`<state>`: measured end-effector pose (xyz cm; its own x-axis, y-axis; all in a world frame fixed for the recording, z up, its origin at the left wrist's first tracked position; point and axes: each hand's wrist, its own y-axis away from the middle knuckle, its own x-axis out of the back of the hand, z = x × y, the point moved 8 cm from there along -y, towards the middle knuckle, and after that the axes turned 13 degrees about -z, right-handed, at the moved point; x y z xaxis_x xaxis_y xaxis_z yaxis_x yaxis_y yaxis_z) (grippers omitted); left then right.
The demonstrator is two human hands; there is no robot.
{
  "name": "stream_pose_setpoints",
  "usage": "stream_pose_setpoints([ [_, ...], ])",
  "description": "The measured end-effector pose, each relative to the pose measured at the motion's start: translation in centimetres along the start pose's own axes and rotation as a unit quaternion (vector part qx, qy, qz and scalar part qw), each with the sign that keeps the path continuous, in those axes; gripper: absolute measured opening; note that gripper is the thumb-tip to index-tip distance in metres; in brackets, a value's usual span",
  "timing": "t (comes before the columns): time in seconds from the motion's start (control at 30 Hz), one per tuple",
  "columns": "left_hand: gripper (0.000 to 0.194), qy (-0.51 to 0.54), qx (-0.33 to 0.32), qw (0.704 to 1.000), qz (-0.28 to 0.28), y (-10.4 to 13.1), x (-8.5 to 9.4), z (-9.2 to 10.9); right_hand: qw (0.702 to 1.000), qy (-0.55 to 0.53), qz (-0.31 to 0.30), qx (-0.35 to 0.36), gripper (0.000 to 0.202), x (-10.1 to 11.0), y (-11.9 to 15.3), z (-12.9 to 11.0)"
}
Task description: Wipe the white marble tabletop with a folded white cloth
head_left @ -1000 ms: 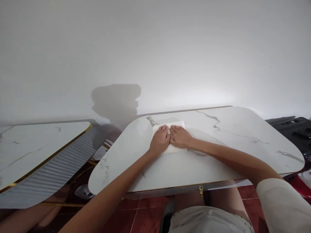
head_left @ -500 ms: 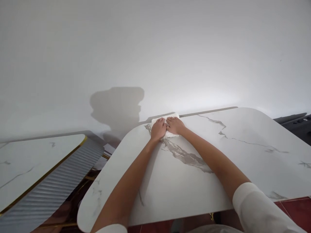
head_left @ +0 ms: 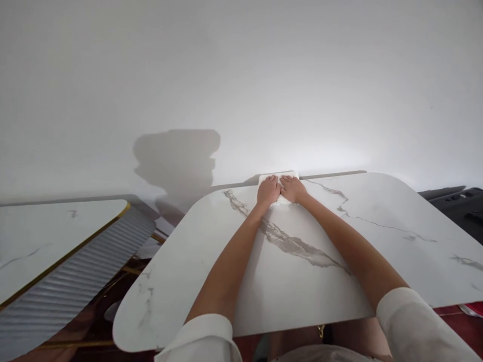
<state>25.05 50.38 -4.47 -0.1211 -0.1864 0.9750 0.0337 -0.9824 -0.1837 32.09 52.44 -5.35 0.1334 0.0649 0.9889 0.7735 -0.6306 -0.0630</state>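
Note:
Both my hands are side by side at the far edge of a white marble-patterned table (head_left: 302,296), pressing a folded white cloth (head_left: 279,178) against its top. My left hand (head_left: 269,190) covers the cloth's left part, its fingers bent over it and pointing toward the wall. On the right part sits my right hand (head_left: 293,189), fingers likewise closed down over the cloth. The thumbs meet in the middle. Most of the cloth is hidden under the palms, with its far edge and a strip along the near side showing.
A pale wall (head_left: 241,75) rises right behind the table. To the left stands a second marble-patterned table (head_left: 68,226) with gold trim and a ribbed grey side (head_left: 83,281), a gap between the two. A black object (head_left: 458,208) is beyond the right end.
Both hands have slid right along the table's far edge, taking the cloth with them. More of the grey vein on the left is uncovered. The view has shifted slightly.

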Motion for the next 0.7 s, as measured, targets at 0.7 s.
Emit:
stream_pose_setpoints([
  [0.7, 0.051, 0.086, -0.015, 0.995, -0.038, 19.8, 1.2, 6.9, 0.995, 0.014, 0.086, 0.045, 0.053, 0.6, 20.5, -10.9],
])
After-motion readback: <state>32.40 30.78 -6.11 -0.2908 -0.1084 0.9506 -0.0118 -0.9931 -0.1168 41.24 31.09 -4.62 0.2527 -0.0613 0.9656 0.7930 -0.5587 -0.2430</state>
